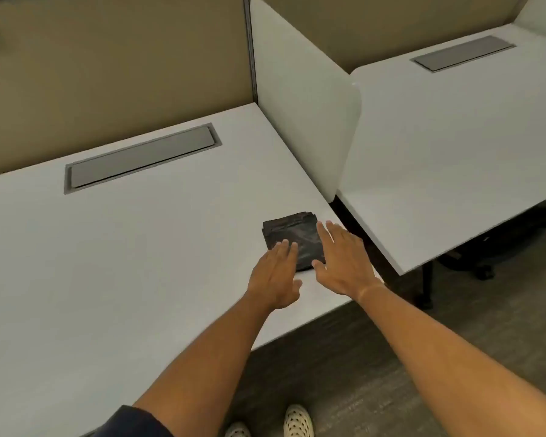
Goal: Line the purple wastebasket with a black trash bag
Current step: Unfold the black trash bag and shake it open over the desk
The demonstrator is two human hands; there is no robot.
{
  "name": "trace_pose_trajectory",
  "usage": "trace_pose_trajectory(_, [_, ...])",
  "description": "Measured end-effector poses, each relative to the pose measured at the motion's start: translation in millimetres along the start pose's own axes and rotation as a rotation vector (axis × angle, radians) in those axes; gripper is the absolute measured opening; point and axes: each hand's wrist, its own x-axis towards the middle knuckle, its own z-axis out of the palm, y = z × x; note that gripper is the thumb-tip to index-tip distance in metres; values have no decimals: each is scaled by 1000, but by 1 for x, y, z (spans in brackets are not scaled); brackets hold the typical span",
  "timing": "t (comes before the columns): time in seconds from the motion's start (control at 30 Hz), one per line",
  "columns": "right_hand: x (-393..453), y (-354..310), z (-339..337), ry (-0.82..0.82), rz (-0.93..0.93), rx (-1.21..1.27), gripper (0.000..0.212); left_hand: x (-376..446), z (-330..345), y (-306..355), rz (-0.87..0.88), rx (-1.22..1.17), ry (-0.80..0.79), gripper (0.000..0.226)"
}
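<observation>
Black, glossy, wrinkled plastic: a folded square stack of trash bags [292, 239] lies flat near the right front corner of the white laminate desk [139, 247], close to the edge by the white divider panel [303, 121]. I have both hands over it, palms down, fingers spread, gripping nothing. My left hand [276, 275] has fingertips at the stack's near-left edge; my right hand [344, 260] covers its right side, thumb at the near corner. I judge this flanking suits pinning the pile and peeling one bag off. Layered edges show along the far side. Purple wastebasket is not in view.
</observation>
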Motion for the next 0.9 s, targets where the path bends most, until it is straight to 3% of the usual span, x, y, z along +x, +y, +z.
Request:
trace_pose_trajectory(0.17, [19,8,20,-29,17,62,81,35,22,3,-20,-20,5,70])
trace_pose_trajectory(0.37, [32,13,36,-62,8,98,82,59,35,1,72,100,113,35])
trace_pose_trajectory(0.53, [34,18,37,-67,6,166,80,64,31,-4,111,85,134,22])
trace_pose_trajectory(0.73, [47,19,18,-15,118,438,80,67,-17,-17,-6,-324,241,27])
trace_pose_trajectory(0.9, [61,9,-5,23,212,818,74,55,-72,-27,-120,-668,291,31])
